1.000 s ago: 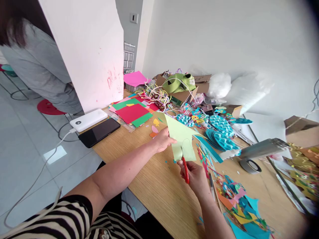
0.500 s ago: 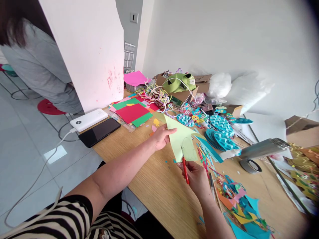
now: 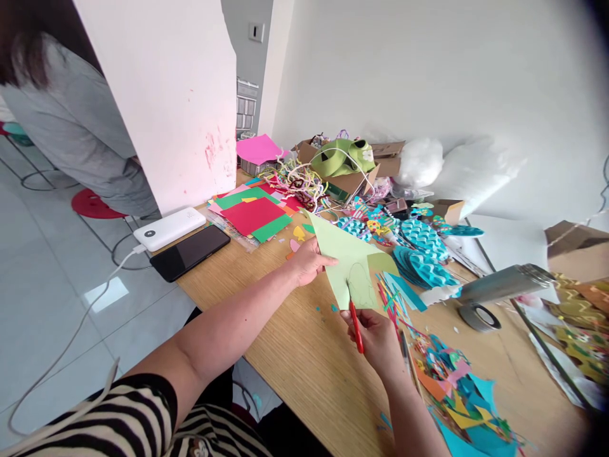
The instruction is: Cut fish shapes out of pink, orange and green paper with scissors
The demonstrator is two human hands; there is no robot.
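Note:
My left hand (image 3: 308,260) pinches the left edge of a light green paper sheet (image 3: 349,263) and holds it above the wooden table (image 3: 304,355). A rounded outline is drawn on the sheet's lower part. My right hand (image 3: 375,339) grips red-handled scissors (image 3: 354,320), whose blades reach into the sheet's bottom edge beside that outline. Both hands are closed on what they hold.
Coloured paper sheets (image 3: 251,214), a black phone (image 3: 189,252) and a white power bank (image 3: 169,229) lie at the left. Teal patterned cut-outs (image 3: 421,254), paper scraps (image 3: 457,393), a tape roll (image 3: 479,316) and boxes crowd the right. Another person in grey (image 3: 71,127) stands behind a white board.
The green sheet has turned and tilted a little in my left hand. The scissors' blades have moved further up along the drawn outline. My right hand has hardly shifted.

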